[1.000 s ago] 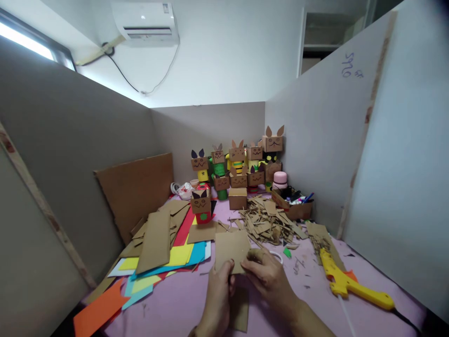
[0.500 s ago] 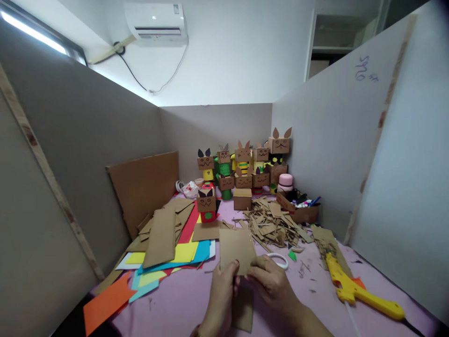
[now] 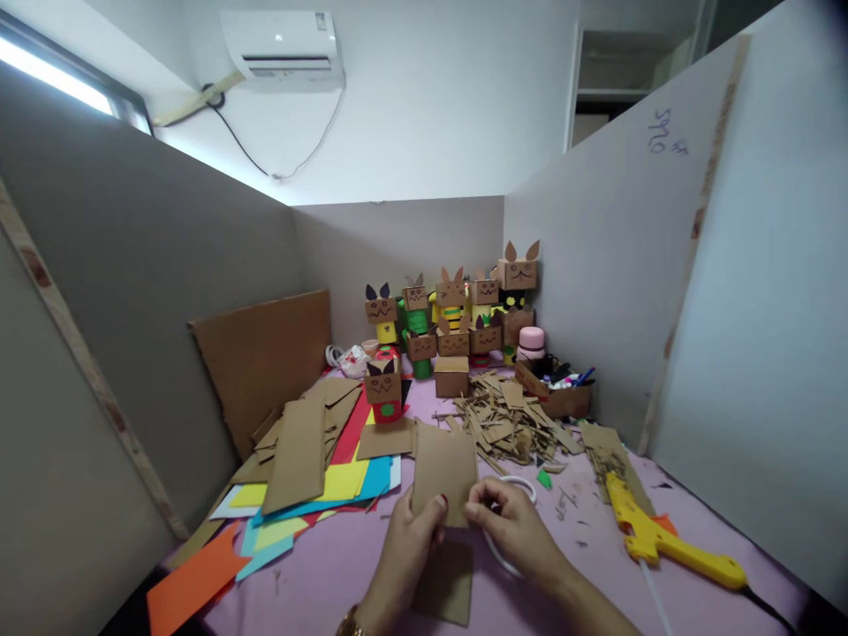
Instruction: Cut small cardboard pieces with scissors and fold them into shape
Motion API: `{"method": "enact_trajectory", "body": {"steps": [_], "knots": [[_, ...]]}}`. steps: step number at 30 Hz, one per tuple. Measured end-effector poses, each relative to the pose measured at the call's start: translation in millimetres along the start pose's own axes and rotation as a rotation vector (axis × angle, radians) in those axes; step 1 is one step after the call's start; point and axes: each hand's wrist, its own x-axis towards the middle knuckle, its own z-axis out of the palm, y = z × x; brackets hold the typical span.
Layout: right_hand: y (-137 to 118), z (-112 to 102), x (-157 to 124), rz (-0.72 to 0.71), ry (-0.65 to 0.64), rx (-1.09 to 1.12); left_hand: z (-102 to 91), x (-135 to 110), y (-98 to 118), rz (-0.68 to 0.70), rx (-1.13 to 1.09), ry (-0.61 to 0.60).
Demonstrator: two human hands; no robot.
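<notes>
My left hand (image 3: 412, 539) grips a rectangular cardboard piece (image 3: 445, 468) by its lower left part, thumb on top. At the right edge of this piece, the fingers of my right hand (image 3: 507, 521) are pinched together on its lower corner. A second cardboard piece (image 3: 447, 587) lies flat on the table below my hands. Partly covered by my right hand is a white ring-shaped thing (image 3: 523, 483); its kind I cannot make out.
Cardboard scraps (image 3: 503, 420) are heaped beyond my hands. A yellow glue gun (image 3: 682, 543) lies at right. Coloured paper (image 3: 344, 477) and cardboard sheets (image 3: 295, 455) lie at left. Cardboard animal figures (image 3: 454, 340) and a plain box (image 3: 451, 377) stand at the back.
The view has shifted slightly to the right. My right hand has turned a little at the cardboard's edge, and more of the white ring and the lower cardboard piece shows.
</notes>
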Motion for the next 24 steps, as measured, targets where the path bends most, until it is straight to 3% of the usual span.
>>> {"method": "enact_trajectory", "body": {"steps": [5,16,24], "knots": [[10,3,4,0.023,0.114,0.067,-3.3,5,-2,0.023,-0.039,-0.024],[11,4,11,-0.018,0.418,-0.063,2.5,6,4,0.124,0.077,-0.037],[21,-2,22,-0.043,0.526,-0.135,7.5,10,2,0.013,-0.02,-0.073]]}}
